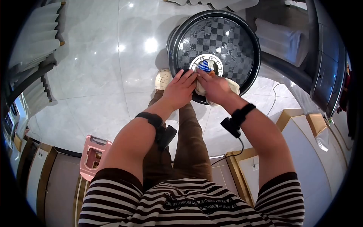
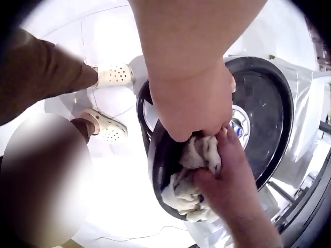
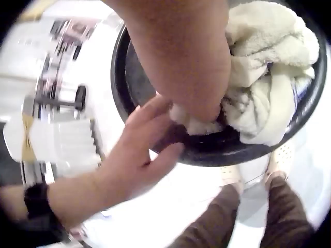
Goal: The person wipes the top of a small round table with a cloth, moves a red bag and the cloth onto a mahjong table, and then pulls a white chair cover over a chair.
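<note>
A crumpled cream terry towel (image 3: 264, 67) lies bunched at the near edge of a round black tabletop (image 1: 227, 38) with a checkered pattern. My right hand (image 1: 217, 89) grips part of it, and a fold (image 2: 201, 152) sticks out beside the thumb. The rest hangs over the raised rim below that hand. My left hand (image 1: 180, 89) is at the rim just beside it, its fingers (image 3: 150, 111) extended toward the towel and the thumb held apart. Beyond the fingertips is a white ring (image 1: 220, 62) with dark marks, partly covered by a blue-and-white striped piece (image 1: 204, 65).
Cream clogs (image 2: 114, 76) are on the feet beside the table. White draped seats (image 1: 280, 39) stand around it. A pink plastic stool (image 1: 90, 157) is at the lower left, and a dark cabinet (image 1: 329, 60) at the right. A thin cable (image 1: 273, 98) lies on the tiled floor.
</note>
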A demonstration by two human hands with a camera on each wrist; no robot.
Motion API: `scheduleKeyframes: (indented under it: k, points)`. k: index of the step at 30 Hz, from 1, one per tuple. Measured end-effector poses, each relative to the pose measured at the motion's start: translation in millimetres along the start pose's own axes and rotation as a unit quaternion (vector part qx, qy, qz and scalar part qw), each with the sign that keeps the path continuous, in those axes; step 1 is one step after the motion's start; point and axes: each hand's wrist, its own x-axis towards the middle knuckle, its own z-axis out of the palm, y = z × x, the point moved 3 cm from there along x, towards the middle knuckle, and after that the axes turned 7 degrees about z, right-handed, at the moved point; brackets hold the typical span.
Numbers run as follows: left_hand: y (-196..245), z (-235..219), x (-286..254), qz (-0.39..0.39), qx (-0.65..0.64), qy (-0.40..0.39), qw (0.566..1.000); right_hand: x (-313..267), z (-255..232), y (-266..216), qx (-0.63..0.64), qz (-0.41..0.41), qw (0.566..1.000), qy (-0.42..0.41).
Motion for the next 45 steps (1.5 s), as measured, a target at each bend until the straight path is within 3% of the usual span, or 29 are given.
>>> scheduleKeyframes:
  k: [1,4,8,12,15,19,20,21,23,24,25,28,29,31,34,35,36,37,39,42,45]
  points:
    - [0.8,0.6,-0.8,0.005,0.005,-0.006,1.0,7.9,2.5,-0.9,-0.061,-0.006,0.998,-0.021]
    - [-0.1,2.8,-0.8,0.016,0.025,-0.055,0.998,18.9,-4.0,5.7,-0.085,0.019,0.991,-0.099]
    - [-0.8,-3.4,2.5,0.005,0.034,-0.076,0.997,18.7,-24.1,14.0,-0.026,0.158,0.983,-0.091]
    - [3.7,-1.3,2.7,-0.01,0.028,-0.086,0.996,7.2,-10.1,-2.8,0.082,0.343,0.928,-0.116]
    - [2.2,0.6,0.7,-0.01,0.013,-0.061,0.998,10.7,13.3,3.4,0.141,0.355,0.924,-0.025]
    - [0.0,4.9,-1.9,-0.003,0.03,-0.007,1.0,17.6,-1.4,13.5,0.359,0.364,0.849,-0.133]
    - [-0.4,5.7,-1.2,-0.007,0.021,-0.017,1.0,23.7,31.7,33.4,0.436,0.388,0.8,-0.137]
    - [-0.2,2.8,0.1,-0.012,0.014,-0.028,0.999,19.9,31.8,36.7,0.583,0.38,0.705,-0.136]
    - [-0.6,-2.5,-0.1,-0.022,-0.012,-0.045,0.999,12.3,36.0,34.3,0.82,0.33,0.451,-0.125]
    - [-0.5,-8.5,1.0,-0.027,-0.03,-0.05,0.998,7.7,22.5,24.4,0.866,0.292,0.376,-0.152]
    - [-2.2,-10.1,1.9,-0.031,-0.046,-0.054,0.997,4.3,23.3,24.2,0.88,0.24,0.376,-0.165]
    - [-1.3,-7.1,-4.4,-0.013,-0.028,0.0,1.0,-27.8,28.3,25.9,0.871,0.226,0.418,-0.128]
    - [-1.4,-6.6,-4.1,-0.007,-0.031,0.021,0.999,-34.2,25.7,32.3,0.825,0.236,0.513,0.015]
    - [-0.9,-6.1,-5.5,0.001,-0.037,0.051,0.998,-58.6,16.2,48.8,0.715,0.271,0.628,0.145]
    - [-1.8,-5.8,-5.5,0.008,-0.038,0.039,0.998,-62.6,-2.5,58.1,0.649,0.252,0.691,0.195]
    - [-2.0,-5.7,-5.1,0.011,-0.037,0.038,0.999,-56.1,19.5,78.7,0.527,0.226,0.785,0.234]
    - [-2.0,-5.5,-4.4,0.012,-0.036,0.037,0.999,-48.0,5.3,69.4,0.374,0.222,0.868,0.242]
    - [-2.1,-6.0,-4.1,0.012,-0.033,0.034,0.999,-35.0,-10.0,48.6,0.211,0.211,0.923,0.241]
    - [-2.8,-5.7,-2.8,0.006,-0.024,-0.021,0.999,-3.2,-2.9,22.2,0.221,0.28,0.928,0.105]
    - [-4.6,-4.1,-2.2,0.001,-0.01,-0.061,0.998,22.8,-15.2,-12.3,0.186,0.316,0.93,0.004]
    - [-3.4,-2.0,-2.4,0.013,0.008,-0.065,0.998,19.6,-10.0,6.8,0.162,0.199,0.966,-0.029]
